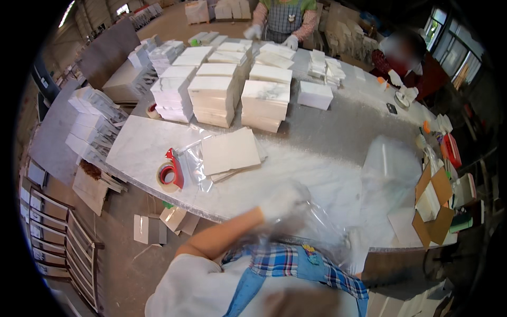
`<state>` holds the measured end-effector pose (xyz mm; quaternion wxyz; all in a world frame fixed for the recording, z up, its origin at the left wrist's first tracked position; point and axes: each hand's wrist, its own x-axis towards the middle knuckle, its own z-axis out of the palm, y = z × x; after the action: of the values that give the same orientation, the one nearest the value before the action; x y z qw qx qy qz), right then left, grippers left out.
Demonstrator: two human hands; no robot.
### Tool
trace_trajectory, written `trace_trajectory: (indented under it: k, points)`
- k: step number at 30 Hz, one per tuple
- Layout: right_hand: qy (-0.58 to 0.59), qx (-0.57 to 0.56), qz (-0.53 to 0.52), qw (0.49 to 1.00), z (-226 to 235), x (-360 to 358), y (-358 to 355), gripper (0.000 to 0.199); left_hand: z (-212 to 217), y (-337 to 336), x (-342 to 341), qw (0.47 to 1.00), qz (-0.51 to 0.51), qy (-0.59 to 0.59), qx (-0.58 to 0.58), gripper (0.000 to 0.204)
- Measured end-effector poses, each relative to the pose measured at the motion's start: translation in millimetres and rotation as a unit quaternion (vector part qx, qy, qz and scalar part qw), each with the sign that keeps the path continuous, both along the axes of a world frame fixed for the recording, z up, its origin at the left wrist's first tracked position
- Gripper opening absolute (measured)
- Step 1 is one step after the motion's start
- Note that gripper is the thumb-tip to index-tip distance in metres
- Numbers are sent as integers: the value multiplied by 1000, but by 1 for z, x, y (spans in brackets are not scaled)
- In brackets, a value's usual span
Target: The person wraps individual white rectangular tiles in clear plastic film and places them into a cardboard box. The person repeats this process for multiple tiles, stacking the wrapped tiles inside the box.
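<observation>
Blurred at six o'clock, my checked apron (pixel 296 267) fills the bottom of the head view, and just above it my left hand (pixel 282 201), gloved white, reaches in from my bare forearm toward the table edge. It is wrapped up in a clear plastic bag (pixel 317 224) that crumples between my chest and the table; my fingers look closed on the film, though motion blur hides how tightly. My right hand I can only guess at, a pale smear near five o'clock behind the plastic, so I cannot tell whether it grips anything.

I judge I am at the bag-opening step: the film has to be spread before a tile goes in. That calls for both hands to part the mouth, then a reach to the loose tiles (pixel 231 152) lying at eleven o'clock from my hand on another sheet of plastic.

A red tape dispenser (pixel 170 175) sits at nine o'clock, close to the marble table's (pixel 338 185) near edge. Bare table lies between my hand and the tiles, and more toward three o'clock, up to an open cardboard box (pixel 434 207). Tall tile stacks (pixel 214 98) wall off twelve o'clock, where another person's gloved hands work.
</observation>
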<state>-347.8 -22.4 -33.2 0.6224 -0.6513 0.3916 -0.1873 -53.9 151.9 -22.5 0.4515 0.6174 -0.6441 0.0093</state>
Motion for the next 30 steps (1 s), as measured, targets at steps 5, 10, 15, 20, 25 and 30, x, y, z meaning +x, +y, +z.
trace_trajectory:
  k: [5, 10, 15, 20, 25, 30]
  points:
    - [-69, -20, -64, 995, 24, 99, 33, 24, 24, 37, 78, 990, 68, 57, 112, 23]
    - [-99, -15, -26, 995, 48, 176, 31, 25, 34, 56, 120, 907, 168, 347, 168, 29]
    - [-72, -2, 9, 997, 47, 220, 18, 23, 39, 83, 129, 845, 171, 473, 181, 15]
    - [-7, -135, 40, 990, 83, 241, 22, 26, 46, 106, 138, 859, 145, 469, 143, 12]
    - [-55, -270, 70, 959, 84, 245, -16, 22, 93, 112, 143, 881, 128, 394, 227, 24]
    - [-75, -192, 75, 976, 108, 244, -24, 18, 85, 118, 167, 909, 177, 283, 250, 24]
